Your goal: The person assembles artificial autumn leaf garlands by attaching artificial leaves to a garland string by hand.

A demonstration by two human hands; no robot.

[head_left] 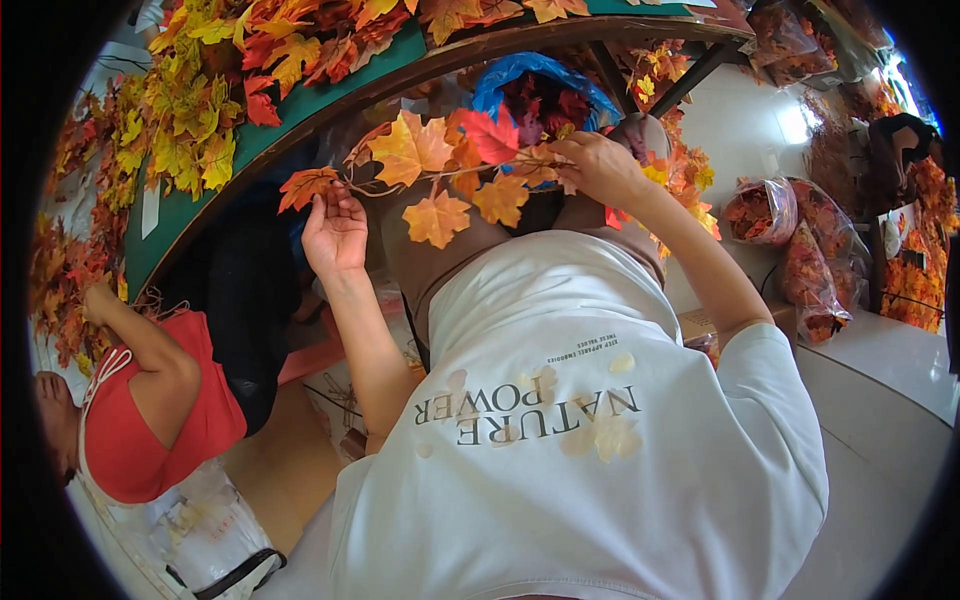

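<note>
Along a green worktop edged in brown, artificial autumn foliage spreads to either side of a person in a white T-shirt, seen from above with the garment's dark lettering and pale leaf prints upside down. To the left sits a co-worker in a red top, one hand among the orange leaves at the worktop's end. Piles of leaves, yellow at left and red and orange farther along, cover much of the green surface. Clear plastic bags filled with orange leaves stand at right. A blue plastic bag gapes just beyond the person's knees, dark red leaves inside.

Stretched above the lap, between the hands, is a garland of orange, yellow and red maple-shaped leaves on a thin brown stem. The person's right hand, thumb and fingers brought together, pinches it near its right end. The left hand is half open, palm up, fingers loosely curled beside the other end; whether they grip the stem cannot be told. A single orange-red leaf juts out just beyond the left fingertips.
</note>
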